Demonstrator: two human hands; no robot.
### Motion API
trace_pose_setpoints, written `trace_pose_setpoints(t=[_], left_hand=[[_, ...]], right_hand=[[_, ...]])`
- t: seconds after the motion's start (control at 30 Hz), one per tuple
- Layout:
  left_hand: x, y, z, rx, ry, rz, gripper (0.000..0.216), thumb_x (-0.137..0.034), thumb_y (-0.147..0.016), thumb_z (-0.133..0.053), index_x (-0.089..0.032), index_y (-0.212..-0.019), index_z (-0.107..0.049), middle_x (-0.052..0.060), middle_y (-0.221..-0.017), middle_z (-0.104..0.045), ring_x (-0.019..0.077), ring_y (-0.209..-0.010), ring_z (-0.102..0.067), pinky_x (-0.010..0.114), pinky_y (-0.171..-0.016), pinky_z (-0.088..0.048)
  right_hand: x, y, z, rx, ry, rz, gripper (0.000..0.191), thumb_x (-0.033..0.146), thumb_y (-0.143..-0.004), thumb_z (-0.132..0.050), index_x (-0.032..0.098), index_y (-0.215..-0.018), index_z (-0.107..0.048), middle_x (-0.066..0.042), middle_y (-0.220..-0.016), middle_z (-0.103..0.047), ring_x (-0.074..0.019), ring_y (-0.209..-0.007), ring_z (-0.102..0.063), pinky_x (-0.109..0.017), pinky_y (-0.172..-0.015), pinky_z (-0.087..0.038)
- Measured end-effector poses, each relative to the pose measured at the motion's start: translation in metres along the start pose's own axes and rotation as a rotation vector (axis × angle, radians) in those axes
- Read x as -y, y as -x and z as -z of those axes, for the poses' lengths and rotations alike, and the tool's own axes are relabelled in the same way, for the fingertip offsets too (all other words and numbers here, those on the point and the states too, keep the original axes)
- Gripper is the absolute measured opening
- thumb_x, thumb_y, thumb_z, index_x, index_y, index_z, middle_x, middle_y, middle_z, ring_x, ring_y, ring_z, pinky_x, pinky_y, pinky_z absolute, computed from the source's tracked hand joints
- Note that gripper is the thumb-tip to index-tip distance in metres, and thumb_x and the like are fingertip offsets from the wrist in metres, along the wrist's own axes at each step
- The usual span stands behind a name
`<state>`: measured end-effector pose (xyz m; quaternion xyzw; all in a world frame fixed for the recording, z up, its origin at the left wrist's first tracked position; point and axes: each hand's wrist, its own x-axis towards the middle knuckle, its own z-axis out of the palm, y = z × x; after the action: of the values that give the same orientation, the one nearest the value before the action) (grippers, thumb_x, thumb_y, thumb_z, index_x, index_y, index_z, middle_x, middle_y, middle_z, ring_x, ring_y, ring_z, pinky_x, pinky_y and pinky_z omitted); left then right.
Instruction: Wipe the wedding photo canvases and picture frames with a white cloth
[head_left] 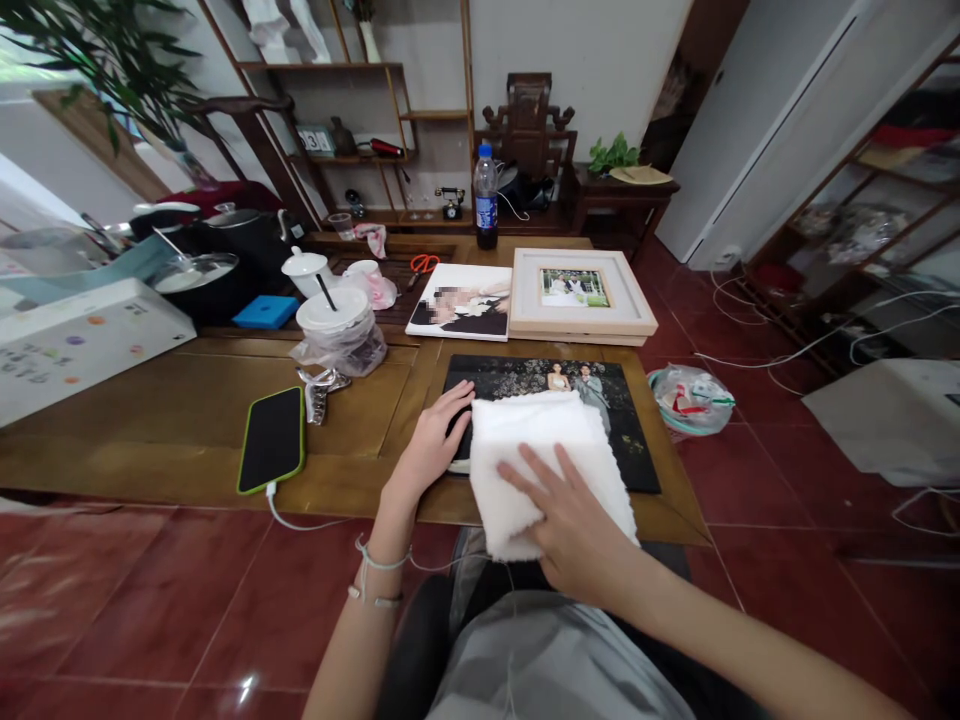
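Note:
A dark photo panel [637,450] showing two people in wedding clothes lies flat at the table's front edge. Over its middle and front is spread a folded, fluffy white cloth [536,425], which hides much of the picture and hangs past the table edge. My right hand [570,520] lies on the cloth with its fingers spread, pressing on it rather than gripping it. At the panel's left edge rests my left hand [435,435], fingers stretched out flat and holding nothing. Something pale under the left fingers is mostly hidden.
Behind the panel lie a white-edged photo print [461,300] and a light wooden picture frame [645,315]. To the left are a phone [271,440] on a cable, a lidded cup [334,315], a blue box [265,312] and orange-handled scissors [424,263]. A bottle [486,200] stands behind.

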<state>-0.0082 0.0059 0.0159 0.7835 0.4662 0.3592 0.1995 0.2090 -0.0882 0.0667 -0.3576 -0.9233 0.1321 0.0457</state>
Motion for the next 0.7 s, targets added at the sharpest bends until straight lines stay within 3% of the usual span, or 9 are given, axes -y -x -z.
trace_pose_setpoints(t=[0.1,0.2,0.33,0.47,0.6,0.7], left_hand=[[0.0,0.0,0.0,0.011,-0.003,-0.008,0.034,-0.02,-0.09,-0.04,-0.014,-0.118,-0.059,0.012,-0.133,-0.053,0.0216,-0.129,-0.043,0.044,-0.109,-0.034],[-0.001,0.0,0.001,-0.004,0.002,0.002,0.032,-0.022,-0.091,-0.041,-0.014,-0.115,-0.06,0.012,-0.132,-0.054,0.022,-0.128,-0.045,0.044,-0.108,-0.035],[-0.003,0.0,0.001,-0.028,0.014,0.001,0.031,-0.024,-0.091,-0.042,-0.015,-0.113,-0.062,0.012,-0.13,-0.056,0.0219,-0.127,-0.046,0.044,-0.108,-0.037],[-0.003,0.0,0.001,-0.035,0.021,-0.004,0.031,-0.025,-0.091,-0.042,-0.017,-0.113,-0.062,0.01,-0.131,-0.056,0.0222,-0.127,-0.046,0.046,-0.107,-0.036],[-0.003,0.001,0.001,-0.042,0.035,-0.005,0.037,-0.021,-0.092,-0.034,-0.016,-0.12,-0.057,0.01,-0.131,-0.055,0.0199,-0.128,-0.045,0.044,-0.109,-0.035],[-0.005,0.003,0.003,-0.089,0.038,0.01,0.042,-0.017,-0.093,-0.028,-0.015,-0.128,-0.05,0.011,-0.137,-0.05,0.0177,-0.13,-0.042,0.04,-0.111,-0.032]], right_hand=[[-0.002,0.006,0.002,-0.013,-0.064,0.031,0.038,0.01,-0.063,-0.05,0.024,-0.09,-0.073,0.0,-0.147,-0.035,-0.0293,-0.139,-0.015,-0.056,-0.112,-0.005],[-0.026,-0.004,0.008,-0.104,-0.078,-0.009,0.046,0.007,-0.06,-0.048,0.024,-0.096,-0.071,-0.002,-0.139,-0.046,-0.0234,-0.137,-0.026,-0.05,-0.113,-0.012],[-0.07,-0.031,0.017,-0.219,0.01,-0.201,0.047,0.007,-0.063,-0.047,0.015,-0.105,-0.067,-0.015,-0.134,-0.05,-0.0247,-0.132,-0.035,-0.048,-0.112,-0.017],[-0.094,-0.058,0.024,-0.232,0.093,-0.383,0.049,0.009,-0.071,-0.044,0.014,-0.117,-0.061,-0.016,-0.136,-0.049,-0.0262,-0.134,-0.031,-0.051,-0.11,-0.018],[-0.073,-0.069,0.02,-0.215,0.114,-0.412,0.049,0.01,-0.072,-0.045,0.016,-0.118,-0.061,-0.011,-0.136,-0.049,-0.0318,-0.135,-0.026,-0.06,-0.107,-0.015],[-0.036,-0.064,0.008,-0.165,0.077,-0.256,0.043,0.01,-0.072,-0.046,0.019,-0.108,-0.067,-0.006,-0.142,-0.043,-0.0342,-0.137,-0.02,-0.063,-0.108,-0.009]])
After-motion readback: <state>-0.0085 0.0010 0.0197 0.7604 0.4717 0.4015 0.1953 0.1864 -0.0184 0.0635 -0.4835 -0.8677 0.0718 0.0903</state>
